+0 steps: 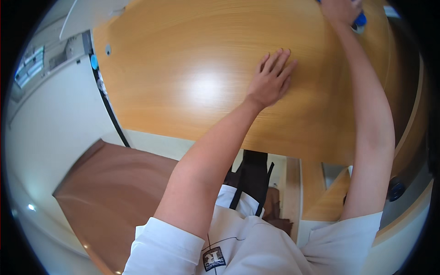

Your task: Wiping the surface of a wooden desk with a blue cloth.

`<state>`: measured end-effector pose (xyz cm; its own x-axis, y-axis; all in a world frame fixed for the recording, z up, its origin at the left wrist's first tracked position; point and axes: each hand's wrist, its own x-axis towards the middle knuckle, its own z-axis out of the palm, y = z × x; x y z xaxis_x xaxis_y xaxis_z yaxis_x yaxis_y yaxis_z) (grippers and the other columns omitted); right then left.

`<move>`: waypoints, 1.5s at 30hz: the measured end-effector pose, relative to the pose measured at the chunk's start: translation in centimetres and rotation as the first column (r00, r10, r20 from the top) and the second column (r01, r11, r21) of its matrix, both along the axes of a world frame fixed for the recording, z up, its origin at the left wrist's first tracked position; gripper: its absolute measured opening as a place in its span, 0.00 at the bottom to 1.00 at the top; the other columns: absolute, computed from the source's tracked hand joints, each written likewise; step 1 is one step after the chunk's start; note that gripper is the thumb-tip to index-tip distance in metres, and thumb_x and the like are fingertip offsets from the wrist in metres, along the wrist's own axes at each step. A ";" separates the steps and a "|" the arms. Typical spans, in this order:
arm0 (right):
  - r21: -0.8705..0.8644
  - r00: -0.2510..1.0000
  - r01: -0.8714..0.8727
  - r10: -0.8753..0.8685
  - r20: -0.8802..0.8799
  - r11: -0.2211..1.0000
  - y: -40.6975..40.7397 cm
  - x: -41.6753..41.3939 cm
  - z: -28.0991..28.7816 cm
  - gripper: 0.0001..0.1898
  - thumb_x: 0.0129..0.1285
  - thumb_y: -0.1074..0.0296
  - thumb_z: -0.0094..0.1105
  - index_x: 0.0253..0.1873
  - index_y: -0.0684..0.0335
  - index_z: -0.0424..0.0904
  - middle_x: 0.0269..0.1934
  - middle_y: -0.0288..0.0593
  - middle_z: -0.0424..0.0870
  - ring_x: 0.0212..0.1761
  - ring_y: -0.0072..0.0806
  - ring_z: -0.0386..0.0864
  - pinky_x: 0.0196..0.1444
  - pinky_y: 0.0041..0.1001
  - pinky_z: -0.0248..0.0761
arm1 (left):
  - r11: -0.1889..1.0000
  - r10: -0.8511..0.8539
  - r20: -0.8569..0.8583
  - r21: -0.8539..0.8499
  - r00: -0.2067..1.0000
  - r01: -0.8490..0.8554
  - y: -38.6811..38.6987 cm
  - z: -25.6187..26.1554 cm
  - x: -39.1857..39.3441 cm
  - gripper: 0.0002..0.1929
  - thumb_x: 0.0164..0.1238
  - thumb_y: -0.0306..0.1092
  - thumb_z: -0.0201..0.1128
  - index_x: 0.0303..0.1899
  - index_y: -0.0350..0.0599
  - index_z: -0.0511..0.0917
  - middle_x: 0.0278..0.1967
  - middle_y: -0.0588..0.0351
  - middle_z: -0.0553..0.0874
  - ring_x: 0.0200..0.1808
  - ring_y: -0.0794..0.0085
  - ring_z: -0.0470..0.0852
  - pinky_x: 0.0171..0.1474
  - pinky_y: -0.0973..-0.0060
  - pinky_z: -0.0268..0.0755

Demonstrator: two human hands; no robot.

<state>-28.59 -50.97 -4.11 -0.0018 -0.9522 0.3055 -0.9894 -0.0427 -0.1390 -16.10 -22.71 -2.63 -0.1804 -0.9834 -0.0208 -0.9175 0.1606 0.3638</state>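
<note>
My left hand (271, 79) rests palm down on the wood-grain desk top (165, 68), fingers spread and nothing in its grasp. At the upper right edge of the view, my right hand (342, 10) is closed around a blue object (360, 19). Blue shows on both sides of that hand, with a pale grey part beneath it. The hand covers most of the object and the frame cuts off its top, so its kind cannot be told.
A white partition panel (62, 99) with a dark edge borders the desk on the left. Below the desk lies a brown surface (120, 178). A grey cable-hole cover (108, 50) sits in the desk's left corner. Wooden shelving (323, 202) stands at the lower right.
</note>
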 end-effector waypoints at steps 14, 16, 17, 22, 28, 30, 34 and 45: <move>0.008 0.969 0.098 -0.097 0.225 0.995 26.4 -12.2 2.2 0.34 0.55 0.52 0.70 0.68 0.53 0.78 0.69 0.56 0.71 0.76 0.58 0.62 0.80 0.54 0.52 | 0.993 -0.070 0.024 -0.089 0.997 0.071 -1.7 -1.7 0.2 0.26 0.84 0.46 0.45 0.78 0.55 0.66 0.81 0.47 0.61 0.82 0.49 0.52 0.78 0.47 0.43; 0.025 0.976 0.166 -0.168 0.136 0.986 32.2 -14.5 0.9 0.34 0.58 0.47 0.67 0.70 0.46 0.76 0.71 0.56 0.70 0.76 0.61 0.61 0.78 0.57 0.53 | 0.989 -0.074 0.009 -0.131 0.997 0.075 -1.8 -2.0 -0.3 0.26 0.84 0.47 0.44 0.78 0.54 0.66 0.81 0.46 0.61 0.82 0.50 0.53 0.78 0.48 0.43; 0.043 0.975 0.205 -0.208 0.080 0.978 35.1 -15.0 0.2 0.34 0.61 0.42 0.65 0.72 0.39 0.75 0.73 0.55 0.69 0.76 0.64 0.60 0.77 0.59 0.55 | 0.987 -0.095 -0.017 -0.130 0.995 0.092 -1.7 -2.2 -0.5 0.26 0.84 0.47 0.44 0.78 0.54 0.66 0.81 0.46 0.61 0.82 0.50 0.53 0.78 0.48 0.43; 0.101 0.902 0.412 -0.421 0.100 0.906 45.3 -8.2 1.8 0.34 0.60 0.51 0.68 0.72 0.49 0.75 0.73 0.57 0.64 0.76 0.67 0.58 0.77 0.61 0.56 | 0.960 -0.135 0.007 -0.247 0.991 0.132 -2.3 -1.9 -0.8 0.26 0.84 0.45 0.45 0.77 0.48 0.66 0.79 0.41 0.63 0.80 0.46 0.57 0.77 0.47 0.48; 0.199 0.870 0.458 -0.483 0.103 0.867 45.1 -0.4 3.4 0.34 0.58 0.56 0.71 0.70 0.57 0.74 0.72 0.61 0.61 0.78 0.70 0.53 0.78 0.61 0.53 | 0.928 -0.169 0.119 -0.315 0.978 0.199 -2.1 -1.6 -0.2 0.30 0.81 0.48 0.49 0.78 0.47 0.64 0.79 0.40 0.62 0.80 0.45 0.58 0.78 0.46 0.50; 0.203 0.868 0.450 -0.479 0.129 0.870 44.1 0.9 3.2 0.34 0.58 0.57 0.70 0.70 0.58 0.74 0.72 0.61 0.61 0.78 0.70 0.52 0.78 0.61 0.53 | 0.931 -0.211 0.083 -0.288 0.974 0.226 -3.0 -0.9 1.5 0.30 0.80 0.49 0.50 0.77 0.46 0.64 0.79 0.39 0.62 0.80 0.44 0.58 0.79 0.46 0.49; 0.169 0.859 0.474 -0.496 0.124 0.864 42.1 2.3 2.6 0.34 0.57 0.58 0.68 0.70 0.59 0.74 0.73 0.62 0.61 0.78 0.71 0.52 0.79 0.61 0.52 | 0.900 -0.399 0.149 -0.121 0.905 0.418 -6.4 0.5 5.0 0.36 0.76 0.53 0.55 0.78 0.45 0.63 0.80 0.36 0.59 0.82 0.42 0.53 0.81 0.46 0.46; 0.131 0.930 0.350 -0.360 0.068 0.928 30.2 2.3 2.4 0.35 0.61 0.57 0.63 0.74 0.58 0.69 0.76 0.64 0.60 0.79 0.69 0.51 0.79 0.61 0.49 | 0.957 -0.231 0.001 -0.183 0.973 0.227 -10.6 0.2 10.2 0.40 0.76 0.62 0.53 0.82 0.56 0.57 0.82 0.36 0.50 0.83 0.38 0.45 0.82 0.43 0.37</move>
